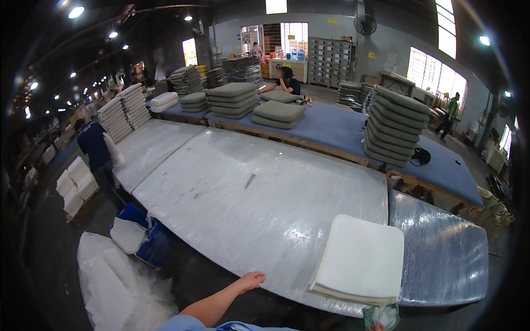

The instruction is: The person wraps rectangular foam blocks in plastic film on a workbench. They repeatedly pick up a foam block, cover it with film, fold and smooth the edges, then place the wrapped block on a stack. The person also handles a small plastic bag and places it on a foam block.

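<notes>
My left hand (253, 280) reaches over the near edge of the long plastic-covered table (232, 182). Its fingers are loosely stretched, with nothing seen in them. At the lower edge, only a small part of my right hand (378, 327) shows, against a crumpled green-and-white plastic bag (382, 315) that it appears to grip. The bag touches the near edge of a stack of white foam cushion pads (361, 256) with rounded corners. This stack lies at the table's right end, to the right of my left hand.
Behind runs a blue-topped table (331, 129) with stacked grey-green cushions (395, 127) and a seated person (287, 83). Another person (96, 149) stands at the far left beside white stacks. Near left are a blue bin (157, 243) and a large clear bag (116, 281) of white material.
</notes>
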`<move>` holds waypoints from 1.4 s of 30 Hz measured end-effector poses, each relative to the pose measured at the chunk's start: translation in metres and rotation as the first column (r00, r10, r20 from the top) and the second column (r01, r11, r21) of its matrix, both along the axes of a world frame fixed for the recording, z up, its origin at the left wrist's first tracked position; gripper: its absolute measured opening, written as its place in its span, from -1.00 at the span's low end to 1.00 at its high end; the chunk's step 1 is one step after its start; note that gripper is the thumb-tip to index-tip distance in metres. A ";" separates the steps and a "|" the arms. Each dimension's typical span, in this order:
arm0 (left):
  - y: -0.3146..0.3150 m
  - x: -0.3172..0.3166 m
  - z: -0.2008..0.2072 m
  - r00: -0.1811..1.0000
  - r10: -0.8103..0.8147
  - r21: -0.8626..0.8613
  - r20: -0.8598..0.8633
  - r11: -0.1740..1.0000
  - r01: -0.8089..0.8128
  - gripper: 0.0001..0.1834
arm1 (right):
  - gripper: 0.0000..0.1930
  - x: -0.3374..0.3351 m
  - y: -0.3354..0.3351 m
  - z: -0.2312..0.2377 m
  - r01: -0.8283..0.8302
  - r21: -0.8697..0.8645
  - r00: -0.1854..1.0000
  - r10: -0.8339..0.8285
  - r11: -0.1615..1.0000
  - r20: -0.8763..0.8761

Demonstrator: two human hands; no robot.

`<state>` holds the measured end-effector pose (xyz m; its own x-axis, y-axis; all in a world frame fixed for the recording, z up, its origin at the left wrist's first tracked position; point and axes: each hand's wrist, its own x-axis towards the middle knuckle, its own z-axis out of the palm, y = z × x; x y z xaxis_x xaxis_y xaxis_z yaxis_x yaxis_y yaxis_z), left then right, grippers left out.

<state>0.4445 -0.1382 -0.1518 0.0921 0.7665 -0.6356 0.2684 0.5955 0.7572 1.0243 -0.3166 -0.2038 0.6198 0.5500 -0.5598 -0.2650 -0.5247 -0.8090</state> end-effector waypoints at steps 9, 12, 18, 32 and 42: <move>0.091 0.179 0.001 0.968 -0.242 -0.023 0.062 0.970 0.244 -0.03 | -0.55 0.102 0.202 0.019 0.029 0.077 0.941 -0.053 0.997 0.333; 0.118 0.237 0.007 0.928 -0.361 0.223 0.092 0.916 0.334 0.10 | -0.50 0.145 0.208 0.024 -0.063 0.167 0.990 0.040 0.984 0.134; 0.135 0.220 -0.003 0.946 -0.309 0.003 -0.096 0.951 0.310 0.18 | -0.37 0.090 0.264 0.020 -0.293 -0.391 0.825 0.437 0.873 0.358; 0.145 0.181 -0.027 0.774 -0.149 -0.099 0.616 0.960 0.263 0.05 | -0.22 0.011 0.264 0.189 -0.360 -0.315 0.606 0.477 0.878 0.636; 0.151 0.058 -0.023 0.654 0.092 -0.100 0.751 0.995 -0.024 -0.16 | -0.67 -0.141 0.239 0.202 -0.246 0.295 0.829 0.042 0.923 0.557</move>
<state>0.5028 0.0126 -0.1746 0.5220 0.7409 -0.4225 -0.4113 0.6527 0.6363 0.8831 -0.0779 -0.0016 0.6601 0.7476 0.0734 0.3154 -0.1871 -0.9303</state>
